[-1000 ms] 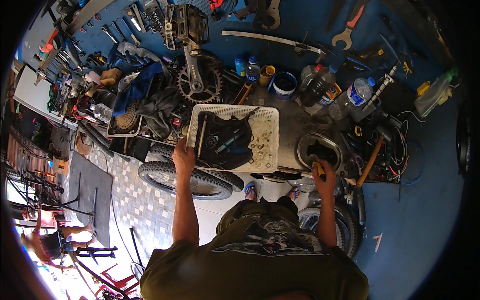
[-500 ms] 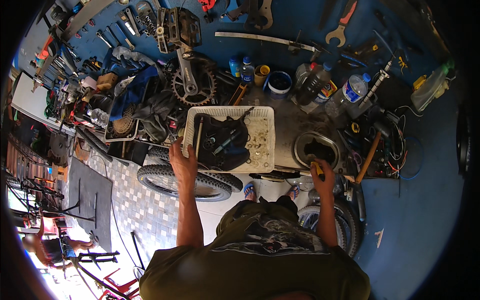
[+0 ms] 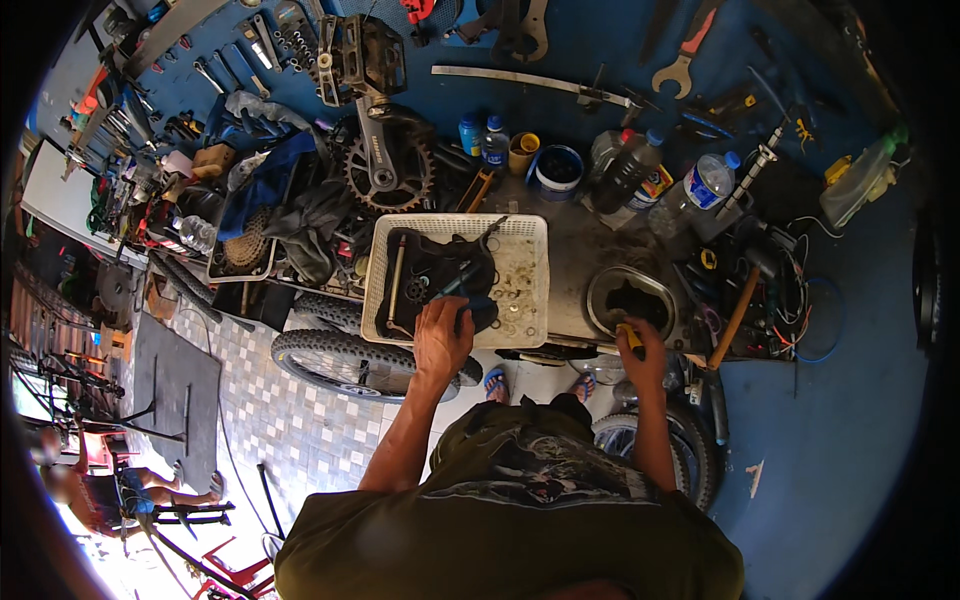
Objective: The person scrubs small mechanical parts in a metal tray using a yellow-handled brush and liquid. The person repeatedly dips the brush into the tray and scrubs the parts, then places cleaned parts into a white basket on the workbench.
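My left hand [image 3: 443,338] is over the near rim of a white plastic basket [image 3: 540,280]. Its curled fingers are around the near end of a blue-handled tool [image 3: 462,279], whose kind I cannot make out. The tool rests on a black cloth-like piece in the basket, beside a thin metal rod [image 3: 397,275]. My right hand [image 3: 645,362] is closed around a small yellow-and-black object [image 3: 633,342], mostly hidden by the fingers. That hand is just in front of an oval metal tray [image 3: 598,300] with dark contents.
Behind the basket stand a bicycle crankset [image 3: 382,170], a white-and-blue tub [image 3: 557,170] and several bottles [image 3: 628,172]. A hammer [image 3: 738,315] lies to the right. Bicycle wheels [image 3: 365,365] are below the bench edge. Another person [image 3: 100,495] is at the lower left.
My left hand has moved right, from the basket's left rim to the blue-handled tool inside. My right hand stays by the oval tray, still holding the yellow-and-black object.
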A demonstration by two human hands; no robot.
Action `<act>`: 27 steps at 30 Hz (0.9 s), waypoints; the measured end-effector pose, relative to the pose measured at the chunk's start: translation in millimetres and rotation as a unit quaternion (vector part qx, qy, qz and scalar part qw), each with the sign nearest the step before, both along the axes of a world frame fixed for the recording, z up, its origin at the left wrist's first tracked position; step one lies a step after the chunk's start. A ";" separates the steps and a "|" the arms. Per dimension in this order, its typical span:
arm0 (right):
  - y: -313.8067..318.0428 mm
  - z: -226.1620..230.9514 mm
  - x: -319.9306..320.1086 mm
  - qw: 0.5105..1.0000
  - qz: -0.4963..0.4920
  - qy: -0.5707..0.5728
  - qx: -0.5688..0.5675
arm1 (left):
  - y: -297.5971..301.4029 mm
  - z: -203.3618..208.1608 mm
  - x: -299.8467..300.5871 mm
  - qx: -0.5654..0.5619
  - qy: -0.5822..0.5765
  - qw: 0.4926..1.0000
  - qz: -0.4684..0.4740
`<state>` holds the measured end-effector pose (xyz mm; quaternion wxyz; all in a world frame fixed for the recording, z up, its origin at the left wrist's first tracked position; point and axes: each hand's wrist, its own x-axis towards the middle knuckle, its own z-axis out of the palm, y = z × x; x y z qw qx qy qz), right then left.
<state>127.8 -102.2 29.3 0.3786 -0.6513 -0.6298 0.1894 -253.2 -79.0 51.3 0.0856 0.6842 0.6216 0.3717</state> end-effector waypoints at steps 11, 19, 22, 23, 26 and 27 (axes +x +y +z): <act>1.6 2.0 2.6 1.000 0.005 -0.002 -0.008 | 4.2 -1.5 3.3 -0.003 0.027 1.000 0.005; 1.0 4.3 -2.8 1.000 0.003 0.005 -0.005 | 4.5 -4.3 4.4 0.009 0.033 0.999 0.011; -5.5 4.3 -2.9 1.000 0.004 0.002 -0.006 | -1.0 -4.1 5.4 0.000 0.032 0.999 0.011; -8.6 4.0 -2.6 1.000 0.006 0.006 -0.006 | -3.9 -3.9 5.8 -0.003 0.032 0.999 0.010; -11.7 2.1 -2.6 1.000 0.008 0.017 -0.003 | -5.6 -3.3 5.7 -0.004 0.032 0.999 0.010; -12.6 2.0 -3.2 1.000 0.006 0.020 -0.002 | -5.7 -3.1 5.8 -0.003 0.032 0.999 0.010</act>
